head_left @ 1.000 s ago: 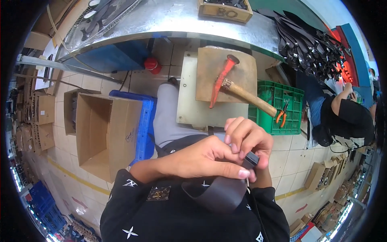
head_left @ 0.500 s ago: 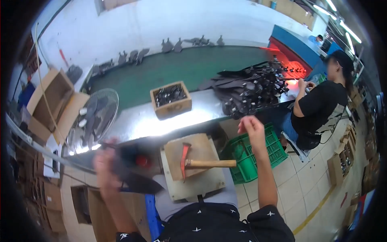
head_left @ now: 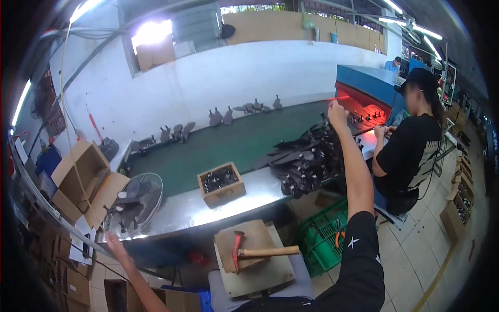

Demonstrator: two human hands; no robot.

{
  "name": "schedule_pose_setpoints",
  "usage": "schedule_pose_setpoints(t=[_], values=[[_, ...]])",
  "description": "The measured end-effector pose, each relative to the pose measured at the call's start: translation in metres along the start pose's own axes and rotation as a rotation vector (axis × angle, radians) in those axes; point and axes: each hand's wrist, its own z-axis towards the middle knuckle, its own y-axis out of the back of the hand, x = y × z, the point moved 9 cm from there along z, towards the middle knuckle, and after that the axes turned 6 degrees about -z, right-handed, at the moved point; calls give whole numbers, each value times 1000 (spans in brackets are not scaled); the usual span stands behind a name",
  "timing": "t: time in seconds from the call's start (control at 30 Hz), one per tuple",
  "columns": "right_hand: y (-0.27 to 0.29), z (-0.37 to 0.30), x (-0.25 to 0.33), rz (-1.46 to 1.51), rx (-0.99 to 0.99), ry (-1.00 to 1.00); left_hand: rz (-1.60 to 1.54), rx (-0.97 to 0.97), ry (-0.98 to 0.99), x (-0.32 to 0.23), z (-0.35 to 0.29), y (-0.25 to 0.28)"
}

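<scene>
My left hand (head_left: pixel 117 246) is low at the left, next to the near rim of a round wire basket (head_left: pixel 160 193). Dark flat pieces (head_left: pixel 136 200) lie in that basket; the hand's fingers are too small and blurred to read. My right arm reaches far forward. At its end, my right hand (head_left: pixel 338 112) has its fingers curled in, above a big pile of dark flat pieces with small clip-like fittings (head_left: pixel 304 164); anything within them is hidden. In front of me a hammer (head_left: pixel 260 252) with a red head and wooden handle rests on a brown board (head_left: pixel 260 232).
A wooden box (head_left: pixel 223 195) of small dark parts stands on the metal ledge by the green conveyor belt (head_left: pixel 208 145). Right, a co-worker (head_left: pixel 410 145) sits by a red-lit blue machine (head_left: pixel 364 78). A green crate (head_left: pixel 325 234) and an open carton (head_left: pixel 78 171) flank me.
My left hand has moved outward to the basket, and the dark piece that was by it is no longer there. My right hand has reached forward over the pile. The view has tilted up.
</scene>
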Motion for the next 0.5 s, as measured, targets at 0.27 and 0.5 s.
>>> schedule_pose_setpoints(t=[0.27,0.5], values=[[-41,-46,99,-182,347,437,106,411,-123,-69,-102,-168],[-69,-83,104,-123,-115,689,312,705,-259,-41,-174,-226]])
